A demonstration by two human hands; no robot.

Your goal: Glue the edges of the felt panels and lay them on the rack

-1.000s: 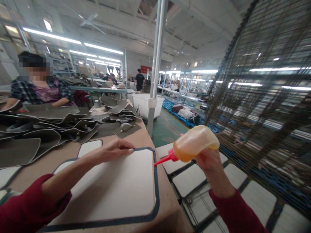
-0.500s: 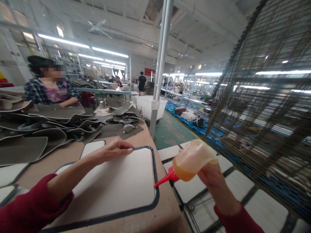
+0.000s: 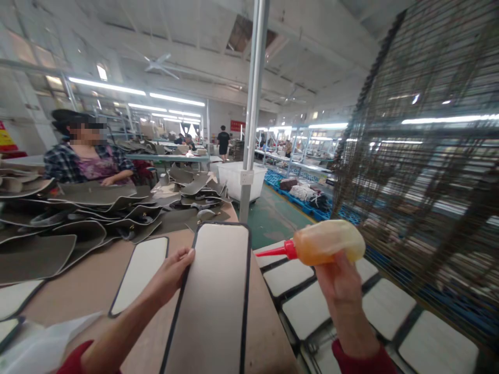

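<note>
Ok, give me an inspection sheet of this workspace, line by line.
Surface: brown table, bare beside the held panel.
Job's things: dark-edged white panel; squeeze bottle with amber liquid, held sideways, red nozzle toward the panel's right edge.
Clutter: heaped grey-brown sheets; another white panel lying left; crumpled whitish sheet.
Hands: left hand grips the panel's left edge; right hand holds the bottle.
Cables: nothing seen.
Surroundings: co-worker, metal post, white bin, wire racks.
</note>
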